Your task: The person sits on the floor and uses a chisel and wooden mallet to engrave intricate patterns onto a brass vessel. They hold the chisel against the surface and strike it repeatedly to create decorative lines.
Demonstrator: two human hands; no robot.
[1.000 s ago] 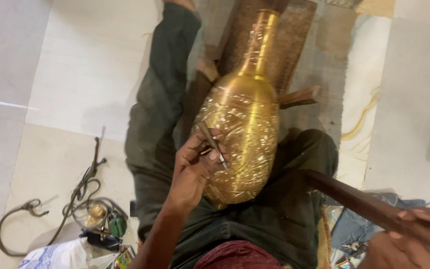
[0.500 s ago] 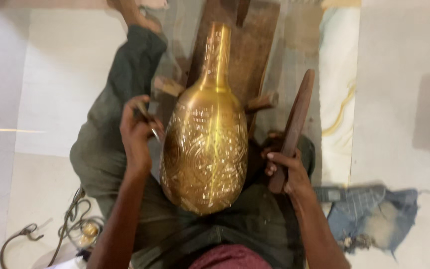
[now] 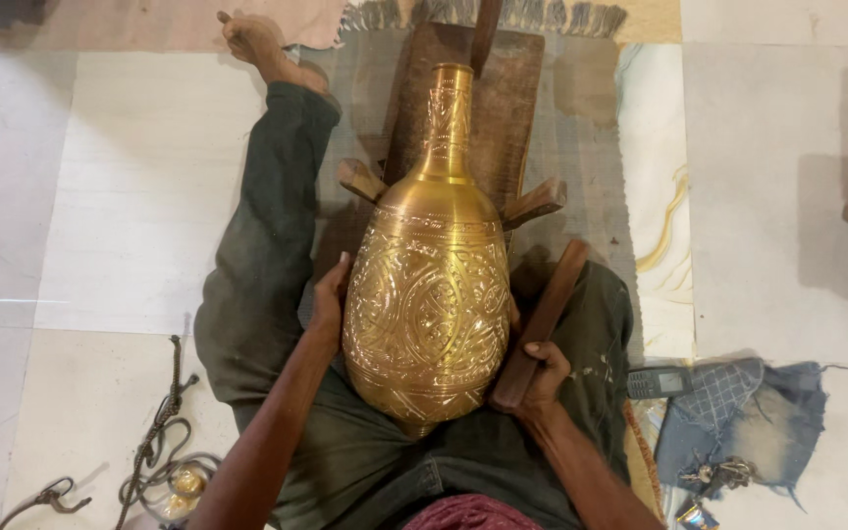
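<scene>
From the head view, the big engraved brass vase (image 3: 431, 285) lies across my lap, its neck pointing to twelve o'clock and resting on a dark wooden stand (image 3: 503, 108) with two pegs flanking the shoulder. My left hand (image 3: 329, 299) lies flat against the vase's body at nine o'clock, fingers spread on the metal, its grip loose and closed on nothing. My right hand (image 3: 542, 378), at four o'clock of the vase, has its grip wrapped round the lower end of a wooden mallet (image 3: 540, 324), whose shaft slants up toward one o'clock, just beside the vase's side. On the floor at seven o'clock lies a cord with hooks (image 3: 154, 442); at four o'clock, a small phone (image 3: 658, 382) and a denim cloth (image 3: 748, 422).
</scene>
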